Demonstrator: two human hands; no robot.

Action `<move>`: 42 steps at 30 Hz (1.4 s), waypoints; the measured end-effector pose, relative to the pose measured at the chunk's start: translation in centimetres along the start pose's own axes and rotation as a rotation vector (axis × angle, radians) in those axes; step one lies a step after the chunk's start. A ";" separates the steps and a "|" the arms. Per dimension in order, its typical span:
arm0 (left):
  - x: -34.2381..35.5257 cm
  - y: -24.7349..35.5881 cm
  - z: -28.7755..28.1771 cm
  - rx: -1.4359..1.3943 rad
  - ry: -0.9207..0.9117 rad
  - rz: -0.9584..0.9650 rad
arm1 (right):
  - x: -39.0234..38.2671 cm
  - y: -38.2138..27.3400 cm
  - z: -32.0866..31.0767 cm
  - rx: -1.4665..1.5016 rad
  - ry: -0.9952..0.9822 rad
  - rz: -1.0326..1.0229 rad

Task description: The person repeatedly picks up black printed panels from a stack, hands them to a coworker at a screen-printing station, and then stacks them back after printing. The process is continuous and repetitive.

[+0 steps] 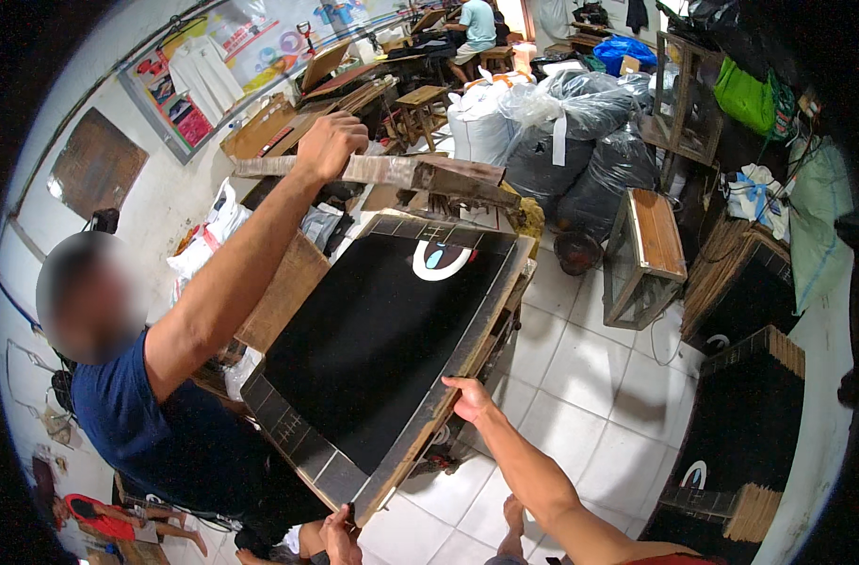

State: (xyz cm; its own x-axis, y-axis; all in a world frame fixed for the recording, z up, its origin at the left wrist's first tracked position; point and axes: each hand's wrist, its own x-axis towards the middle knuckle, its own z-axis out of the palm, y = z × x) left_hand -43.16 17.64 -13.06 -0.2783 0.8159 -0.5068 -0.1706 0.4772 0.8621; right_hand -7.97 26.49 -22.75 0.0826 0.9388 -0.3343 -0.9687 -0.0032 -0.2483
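A flat board (392, 320) covered with black fabric and edged with marked dark strips lies tilted before me. It bears a white ring-shaped print with a blue spot (439, 261) near its far end. My right hand (470, 399) grips the board's right edge, fingers closed over the rim. At the near corner, my left hand (341, 537) is closed on the same board, partly cut off by the picture's lower edge. Beyond the board, a co-worker in a dark blue shirt (156, 424) has a hand (331, 148) on a raised wooden frame (382, 171).
Stacked boards with black fabric (745, 424) stand at the right. A wood-and-glass case (644, 259) and a dark bowl (577, 252) rest on the tiled floor (561, 367). Large filled plastic bags (590, 141) are heaped farther back. Another person (475, 33) sits at the far worktables.
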 end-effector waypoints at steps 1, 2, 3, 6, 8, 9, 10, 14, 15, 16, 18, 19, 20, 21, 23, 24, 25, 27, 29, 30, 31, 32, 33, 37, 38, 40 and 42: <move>-0.4 0.4 -0.7 0.055 0.040 0.002 | -1.5 -0.3 -0.3 -0.022 -0.022 0.002; -1.2 0.6 -1.4 0.112 0.079 0.002 | -3.1 -0.4 -0.5 -0.044 0.068 -0.001; -1.2 1.0 -1.5 0.160 0.051 0.223 | -5.6 -0.8 -0.9 -0.053 0.051 -0.034; -2.6 1.9 -1.9 0.118 0.264 0.451 | -15.6 -2.4 -2.6 -0.079 0.083 -0.131; -4.0 2.7 -1.1 0.235 0.117 0.535 | -22.9 -3.5 -3.9 -0.051 0.146 -0.170; -4.8 3.1 0.0 0.272 0.026 0.595 | -26.7 -4.2 -4.6 -0.036 0.127 -0.181; -5.8 3.2 1.4 0.323 -0.048 0.612 | -30.3 -4.8 -5.4 -0.018 0.135 -0.194; -12.0 2.5 8.9 0.573 -0.287 0.766 | -44.0 -6.8 -8.4 -0.001 0.197 -0.325; -13.8 1.9 11.5 0.576 -0.356 0.760 | -47.0 -7.2 -9.2 0.015 0.198 -0.368; -15.6 1.5 13.8 0.587 -0.433 0.777 | -50.0 -7.3 -10.0 0.035 0.199 -0.411; -19.2 1.3 18.2 0.676 -0.595 0.847 | -55.5 -7.4 -11.6 0.053 0.204 -0.494; -20.8 1.5 20.4 0.665 -0.671 0.871 | -57.9 -7.3 -12.4 0.049 0.208 -0.528; -22.3 1.9 22.8 0.667 -0.750 0.909 | -60.0 -7.5 -13.1 0.040 0.207 -0.566; -23.9 2.4 25.3 0.671 -0.784 0.948 | -61.9 -7.5 -13.9 0.083 0.175 -0.612; -26.8 3.9 29.8 0.717 -0.826 1.047 | -65.9 -7.4 -15.6 0.156 0.153 -0.682; -28.3 4.8 31.9 0.746 -0.823 1.108 | -67.5 -7.3 -16.4 0.158 0.091 -0.736; -29.9 5.8 33.9 0.718 -0.831 1.184 | -68.8 -7.4 -17.0 0.146 0.109 -0.778; -33.2 8.5 37.4 0.675 -0.831 1.289 | -71.0 -7.1 -17.4 0.210 0.159 -0.827; -36.5 11.3 39.8 0.664 -0.819 1.347 | -72.8 -6.1 -17.6 0.317 0.085 -0.927; -38.4 12.7 41.1 0.652 -0.840 1.326 | -73.3 -5.7 -17.7 0.241 0.037 -0.996; -40.3 14.1 42.3 0.727 -0.924 1.287 | -73.7 -5.3 -17.8 0.160 0.005 -1.068; -42.0 15.1 43.1 0.829 -0.986 1.229 | -74.0 -4.6 -17.9 0.078 -0.042 -1.149; -43.6 15.8 43.5 0.793 -1.101 1.341 | -74.2 -3.6 -18.0 0.075 -0.006 -1.148; -47.8 15.6 41.0 0.686 -1.225 1.238 | -74.1 2.0 -19.6 0.133 0.137 -1.033; -48.7 14.6 39.9 0.588 -1.288 1.172 | -73.8 3.6 -20.4 0.191 0.232 -0.950; -50.5 13.7 37.7 0.849 -1.152 1.455 | -72.2 7.2 -22.0 -0.029 0.470 -0.896; -51.9 11.0 34.5 0.721 -1.359 1.451 | -73.1 10.5 -22.4 -0.449 0.576 -0.457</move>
State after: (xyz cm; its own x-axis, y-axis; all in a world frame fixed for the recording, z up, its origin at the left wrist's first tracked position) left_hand 2.04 -8.14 22.97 0.9069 0.1386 0.3979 -0.1193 -0.8212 0.5581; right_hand -18.92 -49.87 -21.26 0.6655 0.5602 -0.4932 -0.6372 0.0823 -0.7663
